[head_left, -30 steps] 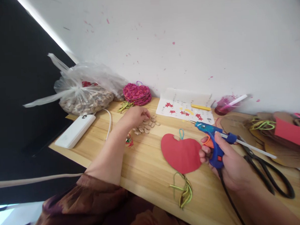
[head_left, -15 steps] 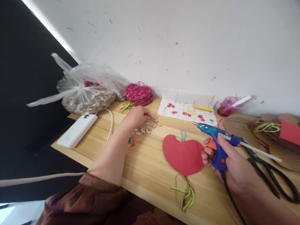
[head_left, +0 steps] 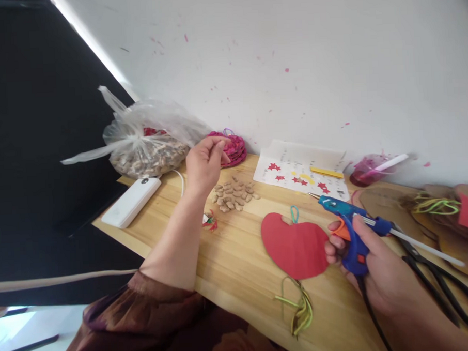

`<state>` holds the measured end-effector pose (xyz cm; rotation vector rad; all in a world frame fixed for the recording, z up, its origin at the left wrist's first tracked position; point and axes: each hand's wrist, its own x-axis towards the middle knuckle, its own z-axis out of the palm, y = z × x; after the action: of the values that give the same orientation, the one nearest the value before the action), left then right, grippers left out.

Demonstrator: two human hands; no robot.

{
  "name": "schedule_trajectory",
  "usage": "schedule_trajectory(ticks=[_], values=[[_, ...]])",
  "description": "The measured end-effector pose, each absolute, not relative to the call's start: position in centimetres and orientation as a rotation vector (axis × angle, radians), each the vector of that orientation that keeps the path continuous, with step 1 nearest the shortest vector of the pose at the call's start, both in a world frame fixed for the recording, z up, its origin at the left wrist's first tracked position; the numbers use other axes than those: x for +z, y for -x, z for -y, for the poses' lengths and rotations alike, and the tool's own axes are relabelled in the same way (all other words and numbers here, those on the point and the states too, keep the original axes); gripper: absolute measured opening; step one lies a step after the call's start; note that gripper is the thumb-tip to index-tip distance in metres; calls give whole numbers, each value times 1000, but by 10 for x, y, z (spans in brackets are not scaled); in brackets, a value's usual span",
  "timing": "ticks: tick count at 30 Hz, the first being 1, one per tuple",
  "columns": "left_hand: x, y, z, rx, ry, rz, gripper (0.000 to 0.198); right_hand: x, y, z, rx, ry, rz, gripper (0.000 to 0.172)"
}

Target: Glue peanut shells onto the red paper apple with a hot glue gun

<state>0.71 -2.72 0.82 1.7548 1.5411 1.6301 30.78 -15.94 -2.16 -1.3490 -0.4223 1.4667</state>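
Note:
My right hand grips a blue hot glue gun, its metal tip pointing left and a white glue stick out of its back. Under that hand's fingertips lies the right edge of a red heart-shaped cutout with a teal loop on top and a green-yellow tassel below. My left hand is raised with thumb and fingers pinched; whatever is between them cannot be made out. Just below it spreads a pile of small tan shells. Behind its fingers stands a stack of magenta, shell-covered pieces.
A plastic bag of shells and a white power bank are at left. Against the wall lie a printed sheet with red stars and a cup of red liquid. Black scissors and brown cardboard shapes sit at right.
My left hand has lifted from the shell pile, up and slightly left, baring the pile. My right hand still holds the glue gun. The whole view has shifted a little.

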Motion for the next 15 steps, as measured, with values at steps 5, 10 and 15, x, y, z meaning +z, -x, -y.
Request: schedule_trajectory(ticks=[5, 10, 15], values=[[9, -7, 25, 1729, -1624, -1442, 30, -22, -307, 158, 1442, 1348, 431, 35], [14, -19, 33, 1571, -1641, -1480, 25, -22, -307, 157, 1438, 1329, 422, 36], [19, -26, 48, 1187, -1893, -1515, 37, -21, -309, 157, 1449, 1298, 437, 38]])
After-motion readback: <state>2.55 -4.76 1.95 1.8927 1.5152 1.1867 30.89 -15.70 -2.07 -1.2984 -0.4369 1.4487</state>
